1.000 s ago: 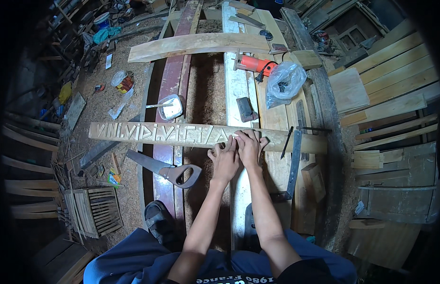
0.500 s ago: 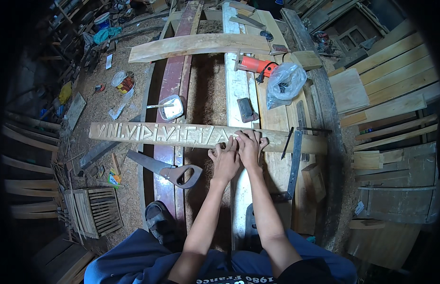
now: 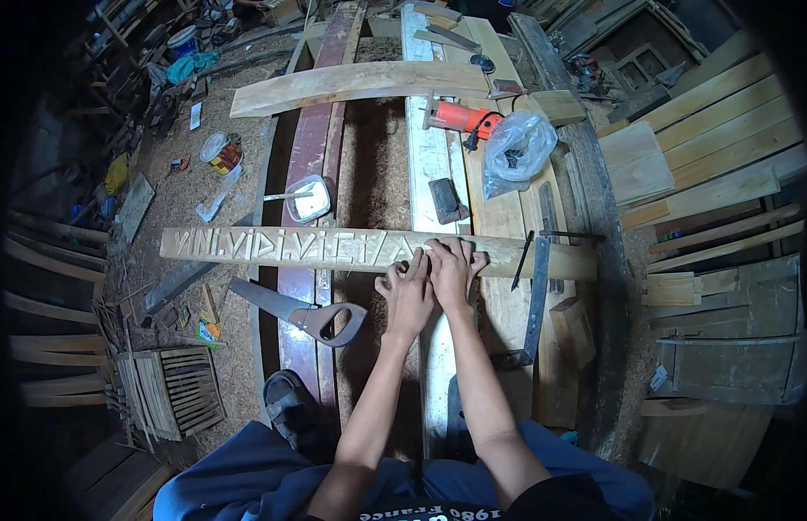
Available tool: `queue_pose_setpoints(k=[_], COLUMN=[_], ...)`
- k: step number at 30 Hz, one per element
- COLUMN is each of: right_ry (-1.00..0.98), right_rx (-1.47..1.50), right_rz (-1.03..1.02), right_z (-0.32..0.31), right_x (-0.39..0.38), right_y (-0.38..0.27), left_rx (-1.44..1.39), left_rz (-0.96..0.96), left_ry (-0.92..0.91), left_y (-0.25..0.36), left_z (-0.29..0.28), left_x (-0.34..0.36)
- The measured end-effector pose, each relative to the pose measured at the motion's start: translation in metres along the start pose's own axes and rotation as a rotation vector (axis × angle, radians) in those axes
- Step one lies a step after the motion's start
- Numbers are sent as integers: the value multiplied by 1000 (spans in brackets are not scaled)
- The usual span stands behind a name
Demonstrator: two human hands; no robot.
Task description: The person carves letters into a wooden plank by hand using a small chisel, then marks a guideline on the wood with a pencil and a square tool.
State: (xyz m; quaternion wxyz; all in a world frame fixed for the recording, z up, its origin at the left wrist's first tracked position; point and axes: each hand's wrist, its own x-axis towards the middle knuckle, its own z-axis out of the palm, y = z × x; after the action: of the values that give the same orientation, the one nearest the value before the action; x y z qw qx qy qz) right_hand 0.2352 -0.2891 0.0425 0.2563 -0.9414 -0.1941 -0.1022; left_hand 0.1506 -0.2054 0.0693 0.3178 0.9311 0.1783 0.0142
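A long pale wooden plank with letters carved along its left and middle part lies crosswise over the workbench rails. Both my hands rest on it just right of the last carved letter, pressed close together. My left hand lies knuckles up, its fingers against the plank's near edge. My right hand sits beside and slightly ahead of it, fingers curled over the plank's face. Whatever may be under the fingers is hidden.
A handsaw lies left of my hands below the plank. A metal square and a pencil lie to the right. Farther back are an orange power tool, a plastic bag, a curved board and a small mirror. Stacked planks stand right.
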Motion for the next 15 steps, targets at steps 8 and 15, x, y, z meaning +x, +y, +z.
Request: queue_pose_setpoints(k=[8, 15], right_ry=[13, -3], right_rx=[12, 16], right_rz=[4, 4], right_z=[0, -2], right_x=[-1, -1], right_y=[2, 1], left_rx=[27, -26], left_rz=[2, -26], left_ry=[-30, -70], left_y=[0, -2], left_z=[5, -1], left_x=[1, 2])
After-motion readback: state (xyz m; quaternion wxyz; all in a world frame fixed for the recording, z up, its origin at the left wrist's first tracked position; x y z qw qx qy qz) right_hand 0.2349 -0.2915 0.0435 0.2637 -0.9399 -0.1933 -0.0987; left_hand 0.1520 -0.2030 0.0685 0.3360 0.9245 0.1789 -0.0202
